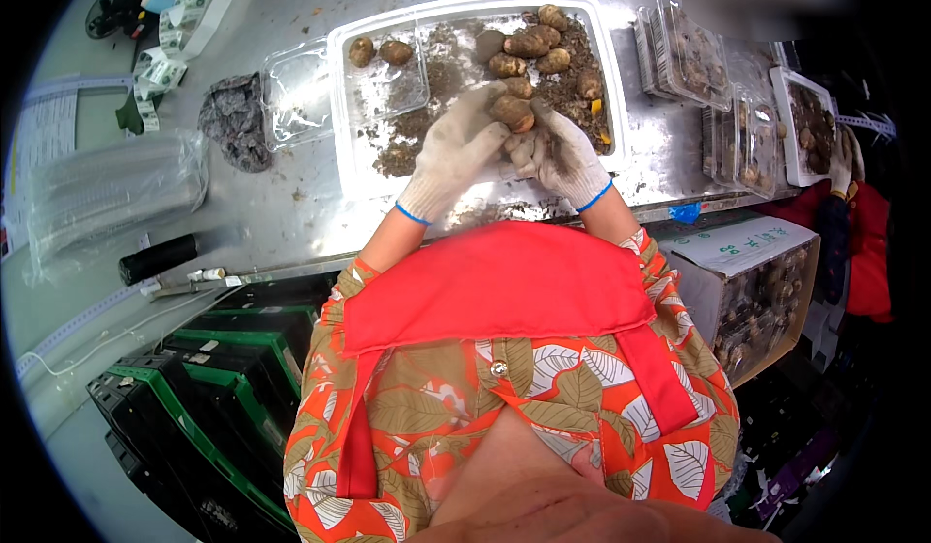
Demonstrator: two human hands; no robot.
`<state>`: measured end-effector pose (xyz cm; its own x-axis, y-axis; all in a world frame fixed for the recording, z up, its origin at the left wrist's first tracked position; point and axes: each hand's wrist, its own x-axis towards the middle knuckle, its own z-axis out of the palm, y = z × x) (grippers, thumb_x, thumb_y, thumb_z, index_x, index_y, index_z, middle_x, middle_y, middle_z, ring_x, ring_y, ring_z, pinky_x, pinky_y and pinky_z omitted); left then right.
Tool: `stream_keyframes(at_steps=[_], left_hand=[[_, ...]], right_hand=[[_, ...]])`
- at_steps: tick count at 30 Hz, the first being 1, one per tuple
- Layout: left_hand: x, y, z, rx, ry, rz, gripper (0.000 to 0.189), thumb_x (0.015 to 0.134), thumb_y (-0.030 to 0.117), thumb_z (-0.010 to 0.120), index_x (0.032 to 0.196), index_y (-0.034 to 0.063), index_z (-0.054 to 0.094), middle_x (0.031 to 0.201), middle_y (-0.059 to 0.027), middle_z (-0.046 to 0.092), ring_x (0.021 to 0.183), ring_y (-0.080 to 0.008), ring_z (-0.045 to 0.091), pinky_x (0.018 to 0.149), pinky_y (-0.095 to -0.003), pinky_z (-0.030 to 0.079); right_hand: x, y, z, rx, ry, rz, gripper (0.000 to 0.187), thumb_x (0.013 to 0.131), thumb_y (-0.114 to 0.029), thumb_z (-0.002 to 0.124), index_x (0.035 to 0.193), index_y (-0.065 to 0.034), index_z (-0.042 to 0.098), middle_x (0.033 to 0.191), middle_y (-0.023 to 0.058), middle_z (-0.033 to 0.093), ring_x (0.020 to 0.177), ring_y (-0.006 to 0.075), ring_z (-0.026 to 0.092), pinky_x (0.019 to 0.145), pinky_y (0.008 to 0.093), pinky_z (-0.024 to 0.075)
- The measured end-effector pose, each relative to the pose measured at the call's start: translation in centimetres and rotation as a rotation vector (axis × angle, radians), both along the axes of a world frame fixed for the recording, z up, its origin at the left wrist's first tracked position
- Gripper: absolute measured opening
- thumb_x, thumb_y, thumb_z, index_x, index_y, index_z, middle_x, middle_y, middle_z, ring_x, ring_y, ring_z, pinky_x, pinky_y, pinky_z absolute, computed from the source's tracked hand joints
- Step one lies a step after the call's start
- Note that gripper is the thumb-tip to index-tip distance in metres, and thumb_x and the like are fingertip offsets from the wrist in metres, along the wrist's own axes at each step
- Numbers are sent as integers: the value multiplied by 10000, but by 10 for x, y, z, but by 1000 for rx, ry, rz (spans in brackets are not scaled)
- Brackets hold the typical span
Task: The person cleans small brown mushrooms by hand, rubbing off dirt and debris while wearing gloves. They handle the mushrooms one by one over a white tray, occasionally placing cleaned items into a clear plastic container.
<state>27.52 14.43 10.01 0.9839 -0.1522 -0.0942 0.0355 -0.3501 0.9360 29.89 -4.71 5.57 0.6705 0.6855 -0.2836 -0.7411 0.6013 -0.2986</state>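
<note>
Both my hands wear white knit gloves with blue cuff edges, soiled at the fingers. Between my left hand (458, 152) and my right hand (564, 154) a brown tuber (513, 114) is held over a white plastic tray (618, 121). A second tuber (518, 88) shows just beyond it, close to my left fingertips. Several more tubers (527, 44) lie on loose soil (574, 34) in the tray's far right part. A clear plastic clamshell box (393, 96) stands inside the tray's left end with two tubers (396, 52) in it; its lid (297, 96) lies folded out over the tray's left rim.
Left on the metal table (291, 216) are a crumpled grey cloth (236, 121), stacked clear boxes in plastic (120, 194) and a label strip (174, 41). Filled clamshells (691, 56) stand right, near a co-worker's gloved hand (841, 161). Below are green-black crates (218, 376) and a carton (742, 274).
</note>
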Motion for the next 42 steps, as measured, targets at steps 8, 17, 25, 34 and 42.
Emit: stream_keyframes(at_steps=[8, 17, 25, 34, 42], left_hand=[[-3, 0, 2, -131, 148, 21, 571, 849, 265, 583, 1334, -14, 471, 1132, -218, 624, 1008, -269, 636, 896, -356, 510], [-2, -1, 1, -94, 84, 0, 453, 812, 145, 576, 1247, 18, 572, 1115, -128, 630, 1040, -205, 599, 917, -326, 481], [-1, 8, -17, -123, 174, 13, 452, 805, 114, 481, 1230, -3, 578, 995, -135, 651, 818, -186, 637, 748, -283, 514], [-2, 10, -29, -119, 55, -5, 494, 819, 179, 442, 1245, -44, 556, 1107, -227, 641, 1001, -285, 639, 900, -347, 500], [0, 5, 5, -106, 219, 4, 537, 805, 148, 429, 1308, 1, 549, 933, -141, 655, 778, -200, 635, 745, -304, 525]], right_hand=[[-8, 12, 23, -176, -149, -76, 479, 988, -338, 516, 1283, 36, 462, 988, 183, 656, 739, 255, 703, 592, 345, 627], [-5, 8, 16, -576, -432, -10, 476, 936, -342, 619, 1198, 53, 578, 951, 100, 672, 720, 128, 654, 626, 231, 536], [-10, 17, 21, -538, -414, -34, 496, 931, -297, 624, 1265, 54, 521, 1079, 99, 636, 872, 115, 630, 715, 224, 543], [-9, 10, -14, -55, -82, -77, 409, 960, -221, 558, 1248, 65, 509, 1187, 156, 603, 1037, 216, 645, 849, 292, 589], [-13, 14, -20, -183, -127, -163, 433, 941, -290, 599, 1213, 44, 550, 1064, 122, 651, 952, 164, 651, 776, 275, 571]])
